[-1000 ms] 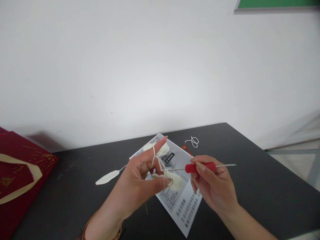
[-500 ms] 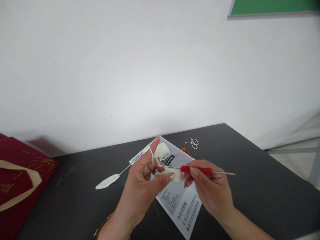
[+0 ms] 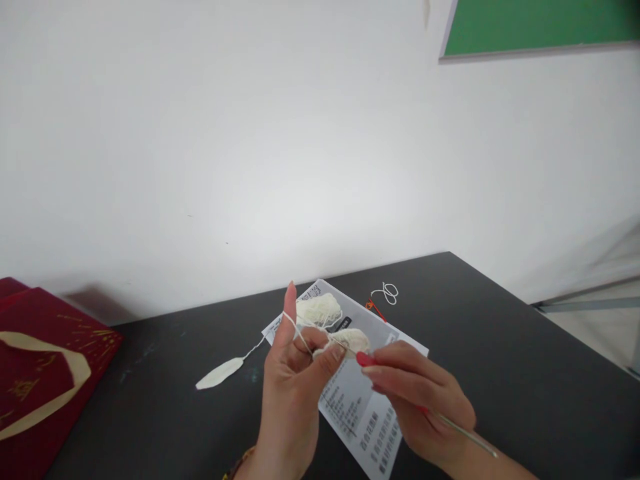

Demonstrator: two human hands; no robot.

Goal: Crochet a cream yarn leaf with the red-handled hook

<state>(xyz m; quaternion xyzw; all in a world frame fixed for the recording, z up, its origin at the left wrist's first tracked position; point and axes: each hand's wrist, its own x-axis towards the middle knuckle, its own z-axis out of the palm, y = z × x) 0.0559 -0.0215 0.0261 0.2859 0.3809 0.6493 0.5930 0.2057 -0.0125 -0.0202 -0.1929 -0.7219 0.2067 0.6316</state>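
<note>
My left hand (image 3: 295, 380) pinches a small cream crochet piece (image 3: 356, 339) between thumb and fingers. Its index finger points up with a strand of yarn (image 3: 295, 325) looped over it. In my right hand (image 3: 425, 393) is a crochet hook (image 3: 366, 359) with a red grip; its thin tip meets the crochet piece beside my left thumb, and its metal tail sticks out below toward the right. Behind my left hand lies a ball of cream yarn (image 3: 320, 311) on a printed sheet (image 3: 365, 413). The exact stitch at the hook's tip is too small to make out.
A finished-looking white leaf-shaped crochet piece (image 3: 220, 373) lies left on the black table (image 3: 165, 400). Beyond the sheet are an orange-red needle-like item (image 3: 376, 309) and a white yarn loop (image 3: 387, 293). A red gift bag (image 3: 65, 373) stands at far left; a white wall (image 3: 250, 133) rises behind.
My right hand has tilted the hook so its tail points down to the right. The crochet piece has turned upward in my left hand, and the camera view has shifted slightly.
</note>
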